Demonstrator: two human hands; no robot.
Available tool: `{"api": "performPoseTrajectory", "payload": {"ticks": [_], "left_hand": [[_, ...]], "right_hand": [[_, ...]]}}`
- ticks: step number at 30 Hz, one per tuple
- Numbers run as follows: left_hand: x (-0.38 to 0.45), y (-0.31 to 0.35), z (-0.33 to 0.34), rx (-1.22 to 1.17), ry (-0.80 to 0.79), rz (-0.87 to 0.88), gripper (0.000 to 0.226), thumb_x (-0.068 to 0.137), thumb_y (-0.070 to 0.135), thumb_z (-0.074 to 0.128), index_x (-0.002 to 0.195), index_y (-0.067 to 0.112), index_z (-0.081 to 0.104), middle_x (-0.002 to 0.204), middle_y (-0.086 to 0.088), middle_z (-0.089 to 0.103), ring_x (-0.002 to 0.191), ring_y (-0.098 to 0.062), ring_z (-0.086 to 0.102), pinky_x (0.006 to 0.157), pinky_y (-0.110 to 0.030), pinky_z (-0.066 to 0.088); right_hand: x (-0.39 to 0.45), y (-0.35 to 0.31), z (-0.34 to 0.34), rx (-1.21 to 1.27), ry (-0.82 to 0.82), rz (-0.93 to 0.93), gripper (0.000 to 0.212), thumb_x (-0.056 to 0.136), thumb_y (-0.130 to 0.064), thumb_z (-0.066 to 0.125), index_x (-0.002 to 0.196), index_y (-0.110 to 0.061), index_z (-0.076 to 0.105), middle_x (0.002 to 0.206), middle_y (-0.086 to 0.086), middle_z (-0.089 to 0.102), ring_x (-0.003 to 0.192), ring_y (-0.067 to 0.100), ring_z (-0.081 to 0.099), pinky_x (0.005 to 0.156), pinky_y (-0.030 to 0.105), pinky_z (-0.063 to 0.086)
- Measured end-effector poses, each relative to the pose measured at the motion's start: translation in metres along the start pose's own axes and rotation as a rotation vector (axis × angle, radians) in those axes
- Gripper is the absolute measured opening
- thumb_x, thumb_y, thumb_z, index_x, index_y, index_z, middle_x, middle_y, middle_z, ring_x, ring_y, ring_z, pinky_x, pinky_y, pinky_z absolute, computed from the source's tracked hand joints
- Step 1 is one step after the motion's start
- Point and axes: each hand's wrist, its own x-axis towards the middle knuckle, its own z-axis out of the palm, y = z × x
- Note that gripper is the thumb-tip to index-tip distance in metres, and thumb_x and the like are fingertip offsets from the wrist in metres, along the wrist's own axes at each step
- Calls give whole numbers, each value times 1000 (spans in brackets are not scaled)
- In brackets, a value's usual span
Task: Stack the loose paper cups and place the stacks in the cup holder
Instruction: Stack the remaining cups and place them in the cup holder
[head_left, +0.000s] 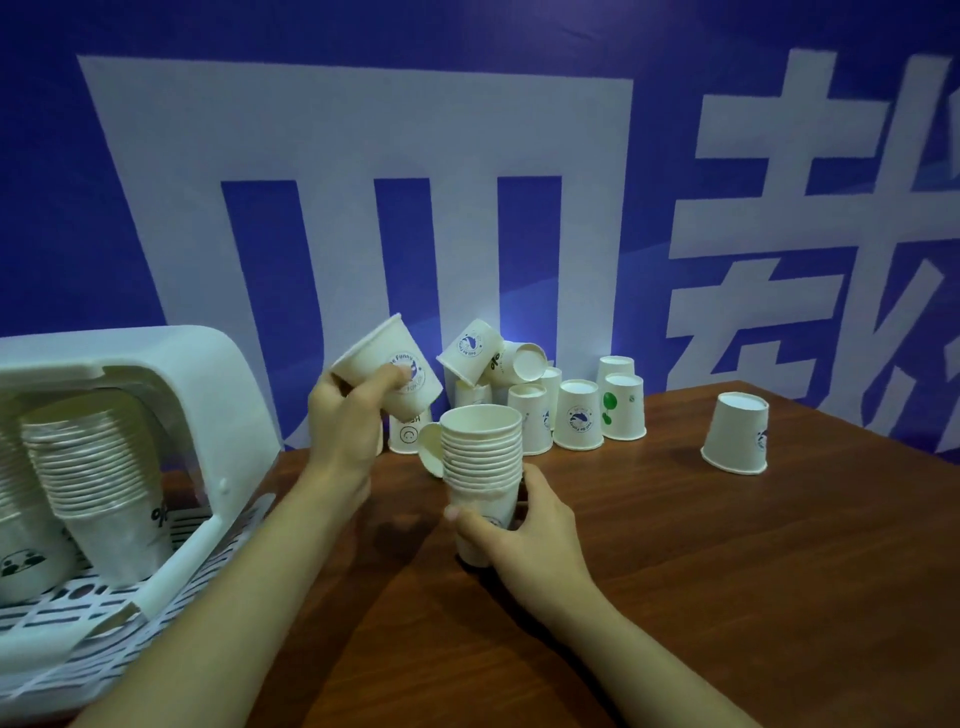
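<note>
Mid-stacking on a wood table (727, 597): right hand (524, 530) wrapped round the base of an upright stack (480, 467), mouth up, apparently braced to take the next one. Left hand (345, 415) at 10 o'clock from the stack, clutching one tilted cup (387, 361), seemingly turned for nesting. Loose cups (545, 395) heaped at 12 o'clock against the blue banner (363, 156), a lone cup (736, 434) at 2 o'clock; holder (208, 384) at 9 o'clock, finished stacks already inside.
</note>
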Motion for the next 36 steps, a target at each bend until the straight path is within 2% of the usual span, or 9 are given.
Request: {"api": "performPoseTrajectory", "payload": {"ticks": [4, 8, 13, 17, 22, 26, 29, 32, 36], "left_hand": [[-16, 24, 13, 15, -153, 90, 63, 65, 32, 78, 121, 4, 67, 104, -5, 74, 77, -1, 72, 61, -16, 54], [-26, 26, 20, 135, -308, 128, 61, 63, 28, 77, 119, 7, 64, 104, -6, 72, 72, 5, 68, 59, -13, 52], [-29, 6, 20, 340, -451, 203, 80, 56, 37, 83, 129, 21, 55, 113, 7, 67, 89, 8, 66, 76, -15, 53], [-23, 0, 14, 371, -477, 225, 80, 53, 56, 76, 125, 25, 61, 118, 7, 69, 111, -11, 65, 98, -39, 55], [-21, -1, 10, 325, -430, 229, 76, 63, 68, 62, 128, 29, 62, 136, 3, 55, 130, -9, 50, 99, -23, 42], [-18, -10, 13, 223, -303, 198, 47, 81, 54, 63, 116, 23, 65, 120, 1, 63, 111, -6, 60, 84, -13, 48], [-8, -34, 9, 316, -116, 112, 15, 105, 34, 56, 105, 21, 65, 110, 0, 66, 111, -23, 63, 91, -33, 52], [-9, -60, -3, 576, -158, 191, 13, 107, 24, 54, 116, 22, 63, 118, 3, 62, 113, -17, 58, 94, -33, 45], [-15, -79, -4, 756, -318, 311, 27, 102, 26, 62, 128, 30, 59, 132, 8, 56, 122, -11, 54, 107, -36, 44]], "right_hand": [[0, 0, 0, -6, 20, 14, 44, 73, -37, 90, 109, -36, 64, 102, -21, 74, 91, -4, 69, 76, 19, 57], [1, 0, 0, -6, 23, 21, 45, 68, -37, 87, 107, -36, 65, 101, -16, 75, 91, 2, 71, 83, 32, 61], [1, 2, 2, 0, 19, 17, 41, 71, -33, 87, 106, -33, 66, 97, -10, 76, 87, 9, 73, 79, 40, 63], [2, 3, 1, -28, 20, 7, 42, 71, -34, 86, 107, -35, 65, 99, -12, 76, 88, 6, 72, 78, 34, 63], [1, 2, 0, -19, 19, -1, 44, 73, -31, 86, 111, -35, 64, 100, -18, 75, 90, 2, 71, 77, 24, 59], [0, 0, 0, -26, 14, -20, 51, 73, -33, 90, 117, -37, 64, 106, -22, 73, 97, -3, 69, 82, 23, 57], [2, 0, -1, -16, 126, 6, 48, 68, -36, 93, 108, -35, 66, 99, -20, 75, 90, -3, 70, 80, 26, 59], [8, 3, -9, -49, 325, 40, 46, 62, -46, 90, 99, -32, 65, 91, -14, 75, 84, 3, 71, 81, 40, 61], [21, 6, -37, -92, 444, 75, 44, 67, -40, 88, 100, -33, 60, 94, -16, 69, 91, 9, 68, 88, 42, 58]]}}
